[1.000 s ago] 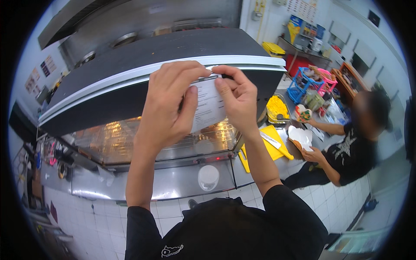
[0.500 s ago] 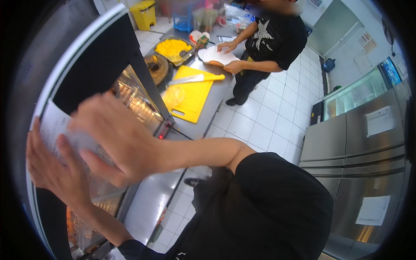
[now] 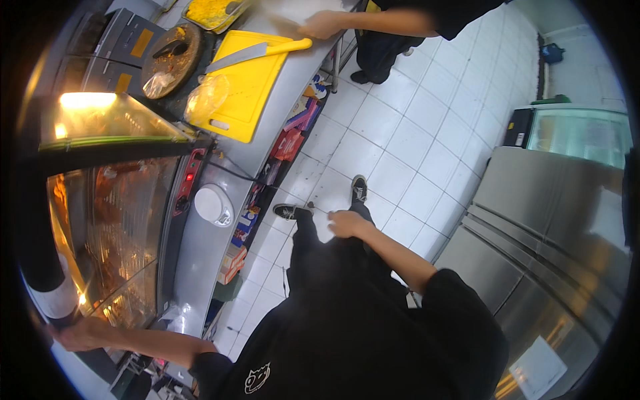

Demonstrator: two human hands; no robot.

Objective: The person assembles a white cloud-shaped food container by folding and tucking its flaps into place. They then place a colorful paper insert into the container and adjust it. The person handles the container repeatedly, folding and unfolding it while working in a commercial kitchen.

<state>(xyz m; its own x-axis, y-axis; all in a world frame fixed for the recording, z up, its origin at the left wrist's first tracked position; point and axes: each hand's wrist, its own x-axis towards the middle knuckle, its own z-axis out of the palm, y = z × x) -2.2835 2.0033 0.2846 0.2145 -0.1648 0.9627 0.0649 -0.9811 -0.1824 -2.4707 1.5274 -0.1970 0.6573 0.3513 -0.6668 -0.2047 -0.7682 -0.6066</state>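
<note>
At the lower left, my left hand (image 3: 83, 333) rests against the edge of the glass-sided food warmer's black frame (image 3: 47, 247). Its fingertips are hard to make out there. Just above that hand, a white paper sheet (image 3: 57, 293) lies on the frame, bending around it. My right hand (image 3: 350, 225) hangs in front of my body, above the tiled floor and away from the warmer. Its fingers are curled in and nothing shows in them. Behind the warmer's glass (image 3: 127, 220), warm light falls on racks and food that I cannot name.
A steel counter (image 3: 267, 127) carries a yellow cutting board (image 3: 257, 73), a knife (image 3: 237, 57), a round chopping block (image 3: 172, 60), a tray of yellow food (image 3: 207, 12) and a white round lidded container (image 3: 213, 203). A co-worker's arm (image 3: 387, 22) reaches over its far end. Steel refrigerators (image 3: 527, 200) stand right.
Both hands were up at the paper on the warmer's frame. My right hand has come away and down to my body; my left has slid lower. The view has tilted downward.
</note>
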